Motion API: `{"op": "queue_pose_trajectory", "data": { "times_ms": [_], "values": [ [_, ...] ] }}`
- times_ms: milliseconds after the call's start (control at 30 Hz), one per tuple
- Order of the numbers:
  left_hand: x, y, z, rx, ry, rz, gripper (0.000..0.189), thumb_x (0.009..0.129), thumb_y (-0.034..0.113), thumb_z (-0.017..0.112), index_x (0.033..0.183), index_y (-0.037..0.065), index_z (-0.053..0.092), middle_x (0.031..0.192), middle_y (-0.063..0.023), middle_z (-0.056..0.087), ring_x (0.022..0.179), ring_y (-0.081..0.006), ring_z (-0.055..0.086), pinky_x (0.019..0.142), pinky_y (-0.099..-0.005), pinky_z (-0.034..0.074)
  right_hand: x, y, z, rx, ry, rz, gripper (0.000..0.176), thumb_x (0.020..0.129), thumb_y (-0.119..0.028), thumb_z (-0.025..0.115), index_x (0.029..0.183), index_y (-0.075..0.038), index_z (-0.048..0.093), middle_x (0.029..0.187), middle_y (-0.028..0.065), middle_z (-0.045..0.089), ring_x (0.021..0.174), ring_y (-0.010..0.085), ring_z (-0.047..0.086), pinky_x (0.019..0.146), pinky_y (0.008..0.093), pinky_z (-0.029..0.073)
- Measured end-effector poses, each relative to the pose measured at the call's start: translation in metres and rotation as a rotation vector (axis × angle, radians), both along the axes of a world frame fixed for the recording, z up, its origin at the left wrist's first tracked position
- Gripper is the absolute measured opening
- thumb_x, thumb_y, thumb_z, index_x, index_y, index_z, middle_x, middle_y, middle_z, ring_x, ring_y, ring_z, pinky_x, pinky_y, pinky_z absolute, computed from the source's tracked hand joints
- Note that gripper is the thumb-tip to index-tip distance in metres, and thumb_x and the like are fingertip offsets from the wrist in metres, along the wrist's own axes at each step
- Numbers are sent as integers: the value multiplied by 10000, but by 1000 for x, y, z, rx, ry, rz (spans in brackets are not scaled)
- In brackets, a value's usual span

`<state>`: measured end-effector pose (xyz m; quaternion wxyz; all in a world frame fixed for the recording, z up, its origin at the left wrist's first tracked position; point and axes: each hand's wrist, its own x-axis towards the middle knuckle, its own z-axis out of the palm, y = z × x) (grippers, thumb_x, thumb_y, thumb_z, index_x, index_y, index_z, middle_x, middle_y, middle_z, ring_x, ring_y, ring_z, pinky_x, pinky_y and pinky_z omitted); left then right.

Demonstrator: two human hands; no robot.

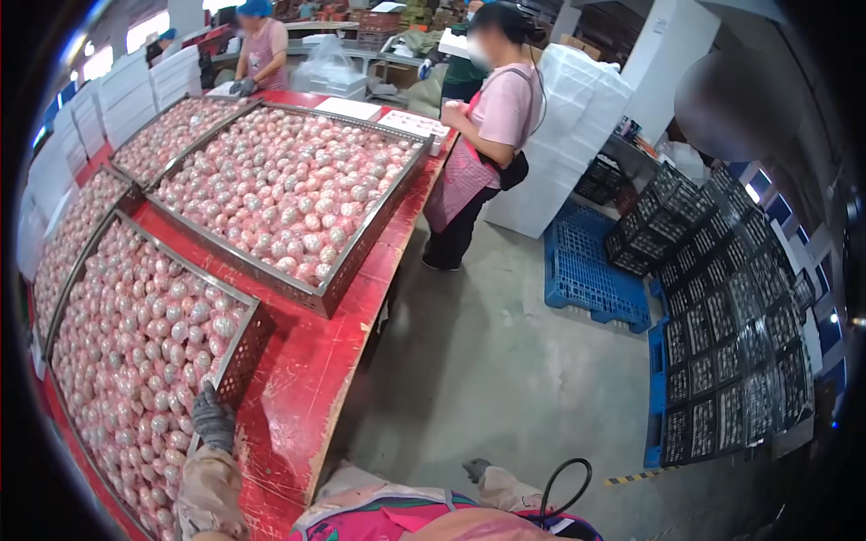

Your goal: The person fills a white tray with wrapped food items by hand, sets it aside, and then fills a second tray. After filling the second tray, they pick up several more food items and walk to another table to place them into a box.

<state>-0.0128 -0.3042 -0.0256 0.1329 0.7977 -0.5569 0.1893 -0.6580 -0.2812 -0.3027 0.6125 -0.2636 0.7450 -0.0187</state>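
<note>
My left hand (pixel 213 418), in a dark grey glove, is at the right edge of the near metal tray (pixel 242 347), its fingers bent over the rim. That tray is full of round, pinkish wrapped balls (pixel 149 361). My right hand (pixel 476 469), also gloved, hangs low beside my body above the grey floor, away from the table; its fingers are too small and bunched to read. A second large tray (pixel 370 243) of the same balls lies farther along the red table (pixel 298 379).
A person (pixel 501 117) in pink stands at the table's far right side; another person (pixel 263 50) works at its far end. White foam boxes (pixel 122 95) line the left. Blue pallets (pixel 591 261) and stacked black crates (pixel 731 343) stand right.
</note>
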Motion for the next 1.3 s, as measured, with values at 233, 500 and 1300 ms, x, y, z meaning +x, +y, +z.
{"op": "queue_pose_trajectory", "data": {
  "times_ms": [233,500,1300],
  "values": [
    [1,-9,-6,0,69,129,647,653,174,636,1253,19,450,981,-172,544,900,-348,537,804,-464,440,48,-34,35,-140,-182,107,469,852,-333,613,1217,-48,540,1032,102,625,922,218,606,758,368,504],
    [-7,-24,8,8,-29,245,515,681,219,657,1144,56,503,871,-126,541,797,-313,538,691,-460,428,-12,-122,6,-333,37,1230,463,827,-430,607,1131,-81,625,942,118,654,807,164,621,639,328,504],
    [-34,-117,-8,187,46,599,378,661,202,634,1013,88,558,962,-126,581,961,-315,531,874,-454,375,-29,-380,344,-353,37,1025,490,839,-433,561,1155,-62,613,1161,163,606,1093,316,549,921,384,428]
  ]
}}
